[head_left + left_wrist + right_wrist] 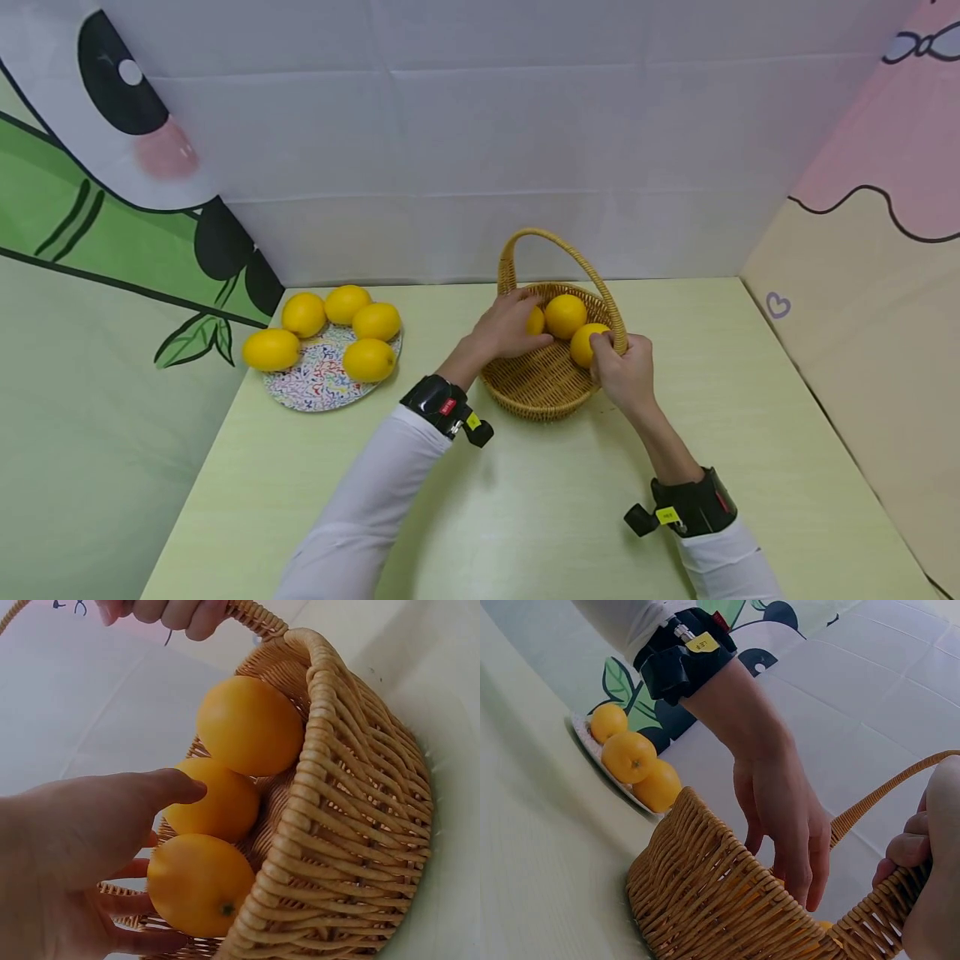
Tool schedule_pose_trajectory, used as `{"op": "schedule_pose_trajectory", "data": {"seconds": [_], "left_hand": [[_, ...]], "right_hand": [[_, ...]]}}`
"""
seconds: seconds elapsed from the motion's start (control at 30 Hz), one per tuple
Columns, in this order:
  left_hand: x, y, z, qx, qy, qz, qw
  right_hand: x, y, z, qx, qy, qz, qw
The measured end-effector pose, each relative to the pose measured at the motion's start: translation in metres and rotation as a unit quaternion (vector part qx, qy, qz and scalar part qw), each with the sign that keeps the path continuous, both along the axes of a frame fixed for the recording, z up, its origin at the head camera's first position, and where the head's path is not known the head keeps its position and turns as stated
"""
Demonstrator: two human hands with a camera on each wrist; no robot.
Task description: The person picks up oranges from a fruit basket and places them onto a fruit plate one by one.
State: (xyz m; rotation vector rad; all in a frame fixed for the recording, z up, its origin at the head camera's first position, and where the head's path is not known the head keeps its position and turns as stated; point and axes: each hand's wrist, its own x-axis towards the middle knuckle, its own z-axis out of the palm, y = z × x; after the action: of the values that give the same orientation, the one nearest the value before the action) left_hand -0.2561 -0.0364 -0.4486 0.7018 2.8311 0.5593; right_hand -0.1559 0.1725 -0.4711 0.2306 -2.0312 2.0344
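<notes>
A wicker basket [536, 387] with an arched handle [558, 240] stands on the table. Three round oranges lie inside: one [251, 726] near the right hand, one [217, 802] in the middle, and one [201, 885] with a small green stem spot. My left hand [510, 327] reaches over the rim, its thumb stretched across the middle orange in the left wrist view. Its other fingers [127, 904] lie loosely beside and behind the stem-spotted orange. Wrapped around the handle's right base, my right hand [626, 367] grips it beside an orange [587, 343].
Left of the basket lies a patterned plate [311, 387] with several yellow, oval, lemon-like fruits [369, 360], some overlapping its rim. A pale cloth wall [450, 167] rises behind the table [525, 517]. Printed cloths flank both sides.
</notes>
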Motion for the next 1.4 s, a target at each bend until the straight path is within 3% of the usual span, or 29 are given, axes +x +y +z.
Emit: {"op": "schedule_pose_trajectory", "data": {"seconds": [0.27,0.53,1.4], "left_hand": [[0.0,0.004,-0.002,-0.043,0.01,0.006,0.999],[0.002,0.003,-0.008,-0.042,0.014,-0.02,0.9988],[0.003,-0.002,-0.014,-0.031,0.036,-0.04,0.9981]], "right_hand": [[0.0,0.0,0.001,-0.006,-0.001,0.002,1.0],[0.0,-0.001,0.001,-0.006,-0.003,0.002,1.0],[0.0,0.0,0.0,0.0,0.0,-0.003,1.0]]}}
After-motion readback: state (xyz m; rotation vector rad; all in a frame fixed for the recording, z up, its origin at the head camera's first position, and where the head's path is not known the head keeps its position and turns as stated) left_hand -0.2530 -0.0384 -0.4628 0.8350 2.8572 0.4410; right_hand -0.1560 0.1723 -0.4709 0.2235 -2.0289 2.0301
